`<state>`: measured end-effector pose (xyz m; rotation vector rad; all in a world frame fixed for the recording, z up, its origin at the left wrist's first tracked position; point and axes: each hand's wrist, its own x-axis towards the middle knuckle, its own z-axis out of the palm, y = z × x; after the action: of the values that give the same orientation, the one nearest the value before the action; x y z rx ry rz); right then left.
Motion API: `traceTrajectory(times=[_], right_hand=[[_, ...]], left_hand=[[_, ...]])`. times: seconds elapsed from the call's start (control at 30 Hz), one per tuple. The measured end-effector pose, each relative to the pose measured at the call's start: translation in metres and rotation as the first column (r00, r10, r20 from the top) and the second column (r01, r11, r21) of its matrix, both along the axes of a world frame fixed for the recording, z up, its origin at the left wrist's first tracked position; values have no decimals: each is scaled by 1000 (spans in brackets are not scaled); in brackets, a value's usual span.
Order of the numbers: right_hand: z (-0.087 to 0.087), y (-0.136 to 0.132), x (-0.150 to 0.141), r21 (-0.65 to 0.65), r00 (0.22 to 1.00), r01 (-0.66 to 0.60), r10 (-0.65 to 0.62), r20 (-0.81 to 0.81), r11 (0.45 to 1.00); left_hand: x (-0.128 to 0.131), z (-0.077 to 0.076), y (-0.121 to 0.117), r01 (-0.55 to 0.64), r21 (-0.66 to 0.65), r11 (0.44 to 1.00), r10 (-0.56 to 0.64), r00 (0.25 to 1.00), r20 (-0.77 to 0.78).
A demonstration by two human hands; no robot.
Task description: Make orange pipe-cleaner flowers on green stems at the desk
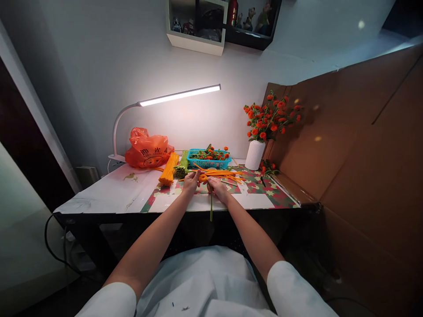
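Observation:
Near the table's front edge, my left hand is closed on a small orange pipe-cleaner flower. Close beside it, my right hand pinches a green pipe-cleaner stem just below the flower, and the stem's loose end hangs past the table edge. My fingers partly cover where flower and stem meet. Loose orange pipe cleaners lie just behind my hands. To the left are a thick orange pipe-cleaner bundle and a green bundle.
A blue basket with finished flowers stands behind. At the right are a white ribbed vase of orange flowers and a tall cardboard sheet. An orange plastic bag sits at left under a lit desk lamp.

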<state>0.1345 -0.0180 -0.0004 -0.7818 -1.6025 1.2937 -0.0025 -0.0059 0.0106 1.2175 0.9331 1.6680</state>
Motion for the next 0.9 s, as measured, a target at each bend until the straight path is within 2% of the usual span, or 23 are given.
traceTrajectory(times=[0.1, 0.2, 0.47, 0.63, 0.73, 0.83, 0.9], right_hand=[[1, 1, 0, -12, 1000, -6, 6, -27, 1000], [0, 3, -1, -2, 998, -50, 50, -28, 999], [-9, 11, -10, 43, 998, -66, 65, 24, 997], [-14, 11, -15, 47, 998, -58, 57, 32, 997], [-12, 11, -16, 64, 1000, -10, 10, 2, 998], [-7, 9, -13, 84, 985, 131, -120, -123, 988], [-3, 8, -10, 73, 962, 214, -197, -191, 974]], left_hand=[[4, 1, -2, 66, -26, 997, -67, 998, -14], [5, -1, -1, 68, 8, 998, -67, 996, -61], [6, -16, 8, -84, 133, 988, 117, 958, -263], [8, -13, 4, -131, 225, 965, 198, 930, -310], [8, -9, 2, -81, 101, 992, 102, 968, -229], [7, -6, -1, 63, -69, 996, -68, 996, -64], [6, -4, -4, 118, -86, 989, -120, 992, -24]])
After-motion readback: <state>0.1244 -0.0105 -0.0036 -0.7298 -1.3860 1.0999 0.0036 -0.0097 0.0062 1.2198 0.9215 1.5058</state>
